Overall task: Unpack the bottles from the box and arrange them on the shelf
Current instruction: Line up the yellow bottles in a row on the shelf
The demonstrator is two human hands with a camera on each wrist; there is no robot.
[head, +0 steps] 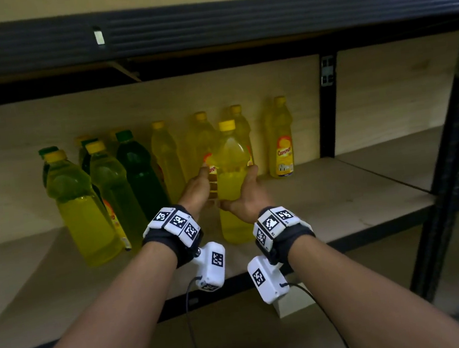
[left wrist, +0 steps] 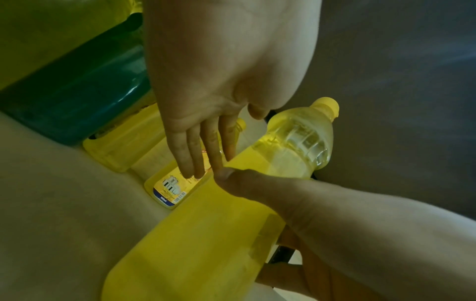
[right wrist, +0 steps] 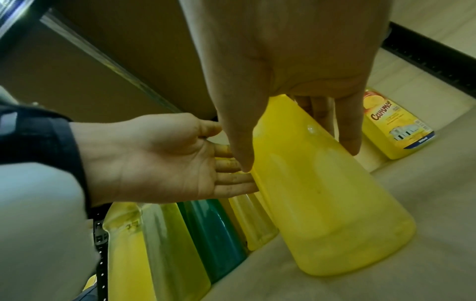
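Note:
A yellow bottle (head: 229,159) with a yellow cap stands on the wooden shelf (head: 352,185), in front of a row of other bottles. My right hand (head: 246,194) grips its right side, thumb toward me and fingers round the far side; the right wrist view shows the bottle (right wrist: 322,203) between that thumb and fingers. My left hand (head: 197,187) lies flat against its left side with the fingers (left wrist: 206,152) straight. In the left wrist view, the bottle (left wrist: 206,234) fills the lower middle, with the right thumb pressed on it.
Several yellow and yellow-green bottles and a dark green bottle (head: 136,170) crowd the shelf's left half. A labelled yellow bottle (head: 278,139) stands alone further right. Beyond it the board is bare up to a black post (head: 450,163). An upper shelf beam (head: 205,25) hangs overhead.

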